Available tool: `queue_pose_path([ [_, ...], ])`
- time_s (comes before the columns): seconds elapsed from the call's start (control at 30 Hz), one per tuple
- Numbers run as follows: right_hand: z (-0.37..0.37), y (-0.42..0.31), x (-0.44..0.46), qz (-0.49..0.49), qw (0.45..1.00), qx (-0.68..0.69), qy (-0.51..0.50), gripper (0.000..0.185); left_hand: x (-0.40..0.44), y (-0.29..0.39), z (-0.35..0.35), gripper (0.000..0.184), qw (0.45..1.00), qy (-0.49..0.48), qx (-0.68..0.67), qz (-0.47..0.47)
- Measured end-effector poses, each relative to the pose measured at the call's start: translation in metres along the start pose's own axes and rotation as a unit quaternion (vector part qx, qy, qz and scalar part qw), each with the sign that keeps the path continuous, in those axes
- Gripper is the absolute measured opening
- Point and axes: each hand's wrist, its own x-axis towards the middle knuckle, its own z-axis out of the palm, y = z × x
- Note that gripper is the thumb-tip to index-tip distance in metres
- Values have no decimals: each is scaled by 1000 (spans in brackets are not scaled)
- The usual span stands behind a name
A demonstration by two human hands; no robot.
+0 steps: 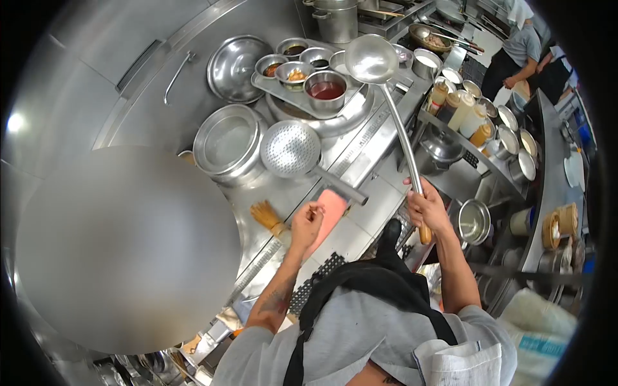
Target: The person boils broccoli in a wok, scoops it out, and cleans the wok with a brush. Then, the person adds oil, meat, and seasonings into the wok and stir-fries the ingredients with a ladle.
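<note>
My right hand is wrapped round the long handle of a steel ladle, just above its wooden end. The ladle's bowl is raised over the counter, near the tray of sauces. My left hand has its fingers curled closed; what they hold, if anything, is hidden. Behind and beside that hand is a flat pink cloth or pad at the counter's edge; I cannot tell if they touch. A straw-coloured brush lies to the left of the hand. A perforated strainer rests on the counter beyond.
A tray carries several bowls and a pot of red liquid. Stacked steel pans stand left of it. Squeeze bottles line a shelf at right. Other people stand at the far right. A large blur covers the left.
</note>
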Motion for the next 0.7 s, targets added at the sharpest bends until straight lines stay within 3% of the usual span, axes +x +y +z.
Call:
queue_pose_path([
  [0.07, -45, -17, 22, 41, 992, 106, -55, 25, 59, -14, 22, 9, 998, 39, 39, 21],
  [0.13, -57, -22, 45, -30, 987, -144, 61, 28, 108, -4, 45, 10, 993, 76, 85, 30],
  [0.2, -91, -38, 62, -22, 993, -112, 35, 28, 166, 41, 74, 14, 976, 116, 170, 67],
  [0.27, -116, -60, 73, 42, 997, -60, -18, 28, 223, 89, 84, 15, 918, 136, 357, 101],
  [0.33, -140, -70, 95, 43, 995, -80, -29, 27, 293, 100, 73, 19, 920, 127, 350, 121],
  [0.4, -153, -89, 118, 65, 995, -64, -49, 28, 367, 96, 50, 24, 884, 173, 425, 91],
  [0.47, -159, -99, 138, 72, 994, -62, -48, 27, 421, 79, 26, 31, 802, 296, 517, 39],
  [0.53, -166, -109, 149, 72, 993, -69, -69, 27, 484, 25, -21, 41, 809, 246, 508, -166],
  [0.6, -173, -124, 155, 85, 993, -57, -62, 29, 501, 31, -23, 46, 833, 163, 478, -226],
  [0.63, -173, -137, 157, 84, 994, -58, -45, 29, 511, 25, -27, 45, 848, 187, 447, -215],
  [0.67, -173, -150, 156, 85, 994, -57, -32, 29, 521, 15, -40, 46, 812, 201, 537, -108],
  [0.7, -181, -157, 158, 79, 995, -57, -21, 29, 522, 28, -36, 40, 834, 237, 487, -105],
])
